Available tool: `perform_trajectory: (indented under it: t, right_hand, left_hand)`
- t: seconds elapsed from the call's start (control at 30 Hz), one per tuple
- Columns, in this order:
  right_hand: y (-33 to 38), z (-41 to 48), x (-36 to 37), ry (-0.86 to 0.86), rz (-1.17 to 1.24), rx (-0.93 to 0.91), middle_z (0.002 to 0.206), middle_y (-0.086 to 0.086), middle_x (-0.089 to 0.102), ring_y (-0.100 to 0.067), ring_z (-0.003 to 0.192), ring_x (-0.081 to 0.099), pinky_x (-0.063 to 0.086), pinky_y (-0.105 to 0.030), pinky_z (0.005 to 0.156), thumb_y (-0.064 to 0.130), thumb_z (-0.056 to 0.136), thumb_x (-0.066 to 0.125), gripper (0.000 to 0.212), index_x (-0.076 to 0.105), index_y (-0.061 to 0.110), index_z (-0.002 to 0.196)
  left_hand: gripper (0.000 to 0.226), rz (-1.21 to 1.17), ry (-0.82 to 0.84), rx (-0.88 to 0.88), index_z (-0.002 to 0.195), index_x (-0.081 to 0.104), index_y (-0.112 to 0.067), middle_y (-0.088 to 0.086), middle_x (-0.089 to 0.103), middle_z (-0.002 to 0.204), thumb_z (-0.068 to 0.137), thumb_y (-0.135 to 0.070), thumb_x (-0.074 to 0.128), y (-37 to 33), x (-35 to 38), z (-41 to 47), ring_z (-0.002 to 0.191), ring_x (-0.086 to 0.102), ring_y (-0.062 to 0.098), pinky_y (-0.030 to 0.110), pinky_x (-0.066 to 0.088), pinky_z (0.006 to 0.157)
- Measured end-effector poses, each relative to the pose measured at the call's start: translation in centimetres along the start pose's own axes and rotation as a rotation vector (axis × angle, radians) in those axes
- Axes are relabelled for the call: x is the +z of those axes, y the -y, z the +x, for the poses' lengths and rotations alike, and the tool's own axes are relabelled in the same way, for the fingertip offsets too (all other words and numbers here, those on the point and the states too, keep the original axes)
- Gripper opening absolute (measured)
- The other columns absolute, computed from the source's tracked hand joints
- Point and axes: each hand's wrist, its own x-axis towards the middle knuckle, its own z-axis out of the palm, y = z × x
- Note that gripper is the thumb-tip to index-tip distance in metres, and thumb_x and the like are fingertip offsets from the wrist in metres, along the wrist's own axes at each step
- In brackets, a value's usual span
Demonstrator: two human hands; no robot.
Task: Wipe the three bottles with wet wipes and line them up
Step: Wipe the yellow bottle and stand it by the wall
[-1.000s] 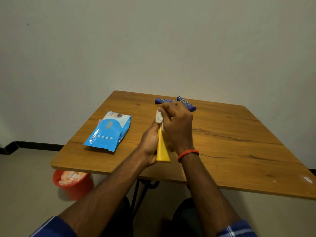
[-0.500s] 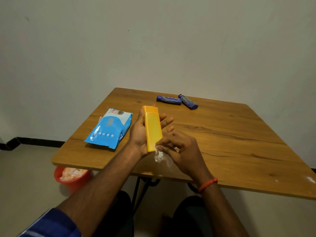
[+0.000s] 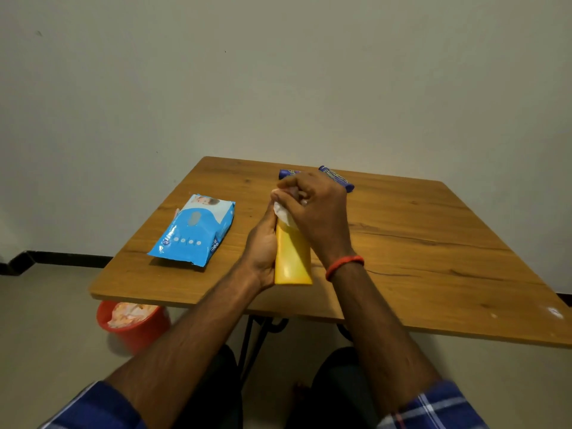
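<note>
My left hand [image 3: 263, 252] grips a yellow bottle [image 3: 292, 258] from its left side, holding it above the wooden table [image 3: 433, 258]. My right hand [image 3: 312, 212] presses a white wet wipe [image 3: 283, 215] around the bottle's far end and covers that end. Two dark blue bottles lie flat at the far side of the table, the left blue bottle [image 3: 286, 173] mostly hidden behind my right hand and the right blue bottle [image 3: 339, 178] angled away. A blue wet wipes pack [image 3: 193, 230] lies to the left of my hands.
An orange bin [image 3: 133, 323] holding crumpled wipes stands on the floor under the table's near left corner. A plain wall rises directly behind the table. The table's black metal legs show between my knees.
My right hand with the wipe has slid from the bottle's near end up to its far end. The bottle has tilted slightly, its near end coming closer to me.
</note>
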Motion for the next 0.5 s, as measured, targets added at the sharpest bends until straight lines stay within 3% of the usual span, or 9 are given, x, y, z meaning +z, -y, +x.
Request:
perform_trajectory:
  t: [0.07, 0.13, 0.23, 0.33, 0.4, 0.5]
  right_hand:
    - [-0.3, 0.5, 0.3, 0.029, -0.045, 0.011, 0.092, -0.003, 0.072, -0.015, 0.087, 0.064, 0.056, -0.034, 0.077, 0.022, 0.083, 0.077, 0.013, 0.074, 0.013, 0.092]
    - [-0.9, 0.0, 0.0, 0.057, -0.071, 0.049, 0.091, 0.000, 0.071, -0.014, 0.087, 0.063, 0.056, -0.035, 0.076, 0.024, 0.085, 0.075, 0.013, 0.074, 0.015, 0.094]
    - [-1.3, -2.2, -0.8, 0.194, 0.065, 0.177, 0.092, 0.007, 0.068, -0.004, 0.085, 0.061, 0.050, -0.022, 0.071, 0.020, 0.086, 0.074, 0.008, 0.072, 0.018, 0.093]
    - [-1.2, -4.3, -1.5, 0.310, 0.157, 0.233, 0.115, 0.012, 0.066, 0.002, 0.099, 0.059, 0.052, -0.016, 0.076, 0.016, 0.088, 0.070, 0.022, 0.069, 0.025, 0.108]
    - [-1.3, -5.3, -1.9, 0.325, 0.211, 0.228, 0.107, 0.020, 0.063, 0.002, 0.094, 0.058, 0.054, -0.019, 0.077, 0.017, 0.090, 0.068, 0.036, 0.062, 0.034, 0.122]
    - [-1.8, -6.4, -2.0, 0.286, 0.286, 0.267, 0.098, 0.014, 0.063, -0.004, 0.094, 0.059, 0.052, -0.019, 0.074, 0.020, 0.090, 0.070, 0.024, 0.068, 0.033, 0.110]
  left_hand:
    - [0.059, -0.012, -0.041, 0.024, 0.134, 0.060, -0.022, 0.015, 0.067, 0.125, 0.092, -0.063, 0.054, -0.1, 0.1, 0.2, 0.112, 0.066, 0.033, 0.052, 0.052, 0.096]
    - [0.059, -0.051, -0.103, 0.028, 0.128, 0.063, -0.018, 0.016, 0.070, 0.119, 0.093, -0.063, 0.051, -0.5, 0.1, 0.4, 0.104, 0.070, 0.032, 0.048, 0.055, 0.089]
    - [0.070, -0.148, -0.158, -0.039, 0.127, 0.061, -0.009, 0.019, 0.071, 0.115, 0.092, -0.068, 0.046, -1.7, 0.1, 0.2, 0.108, 0.069, 0.034, 0.052, 0.052, 0.097]
    - [0.082, -0.202, -0.190, -0.089, 0.130, 0.061, -0.005, 0.020, 0.067, 0.125, 0.092, -0.073, 0.036, -2.6, 0.3, 0.1, 0.122, 0.060, 0.039, 0.056, 0.047, 0.102]
    - [0.079, -0.281, -0.240, -0.071, 0.122, 0.062, -0.002, 0.021, 0.069, 0.118, 0.094, -0.071, 0.034, -2.9, 0.4, 0.1, 0.112, 0.065, 0.038, 0.054, 0.049, 0.098]
    - [0.074, -0.385, -0.354, -0.073, 0.116, 0.059, -0.001, 0.022, 0.068, 0.110, 0.096, -0.068, 0.037, -3.3, 0.6, 0.2, 0.101, 0.065, 0.041, 0.054, 0.051, 0.089]
